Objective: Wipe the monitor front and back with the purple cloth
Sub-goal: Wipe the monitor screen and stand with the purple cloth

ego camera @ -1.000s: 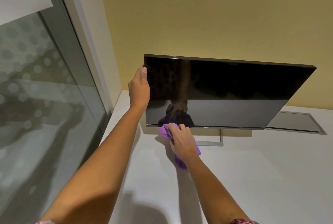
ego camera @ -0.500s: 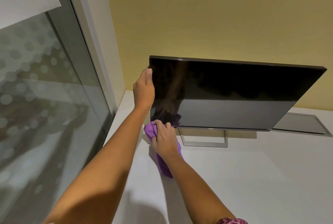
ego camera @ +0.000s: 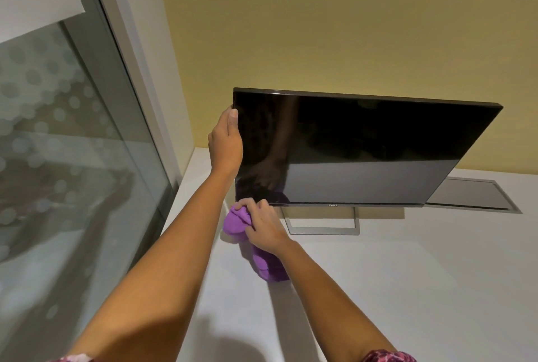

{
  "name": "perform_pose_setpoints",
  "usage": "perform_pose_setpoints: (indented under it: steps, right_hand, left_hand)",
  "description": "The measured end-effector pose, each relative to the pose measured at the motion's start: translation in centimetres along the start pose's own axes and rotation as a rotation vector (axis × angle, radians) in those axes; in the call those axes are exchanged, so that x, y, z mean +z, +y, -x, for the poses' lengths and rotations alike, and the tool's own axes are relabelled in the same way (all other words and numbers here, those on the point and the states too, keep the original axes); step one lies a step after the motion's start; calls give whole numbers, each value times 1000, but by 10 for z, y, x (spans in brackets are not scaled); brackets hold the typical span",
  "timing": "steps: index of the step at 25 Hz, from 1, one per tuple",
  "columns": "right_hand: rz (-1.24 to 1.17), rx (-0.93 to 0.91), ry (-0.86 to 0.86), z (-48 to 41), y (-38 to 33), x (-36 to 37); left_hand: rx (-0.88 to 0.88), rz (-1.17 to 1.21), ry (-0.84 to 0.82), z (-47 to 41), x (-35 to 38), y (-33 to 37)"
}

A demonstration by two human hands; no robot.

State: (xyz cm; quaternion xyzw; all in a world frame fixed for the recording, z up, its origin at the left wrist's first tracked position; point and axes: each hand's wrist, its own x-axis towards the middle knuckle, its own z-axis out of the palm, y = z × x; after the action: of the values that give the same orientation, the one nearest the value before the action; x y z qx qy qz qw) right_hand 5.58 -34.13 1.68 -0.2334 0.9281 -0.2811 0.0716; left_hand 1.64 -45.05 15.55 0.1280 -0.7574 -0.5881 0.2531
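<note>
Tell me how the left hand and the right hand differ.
The left hand holds the monitor by its left edge; the right hand grips the purple cloth. The left hand is higher; the right hand is by the bottom corner. Both are at the monitor's left side.

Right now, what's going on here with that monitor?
A person is cleaning a monitor that stands on a white desk. The left hand grips the screen's left edge to steady it. The right hand holds a bunched purple cloth against the screen's lower left corner, with the rest of the cloth trailing onto the desk. The back of the monitor is out of sight.
</note>
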Motion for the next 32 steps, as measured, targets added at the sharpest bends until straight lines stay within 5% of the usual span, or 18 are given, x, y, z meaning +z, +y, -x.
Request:
perform_pose_setpoints:
  steps: [7, 14, 25, 32]
  right_hand:
    - [-67, 42, 449, 17, 12, -2]
    - [132, -16, 157, 2, -4, 22]
    - [183, 32, 221, 7, -3, -9]
    - [189, 81, 86, 3, -10, 1]
  left_hand:
    - [-1, -13, 6, 1, -1, 1]
    - [-6, -27, -2, 2, -2, 1]
    - [-1, -30, -7, 1, -1, 3]
    - [1, -24, -4, 2, -1, 2]
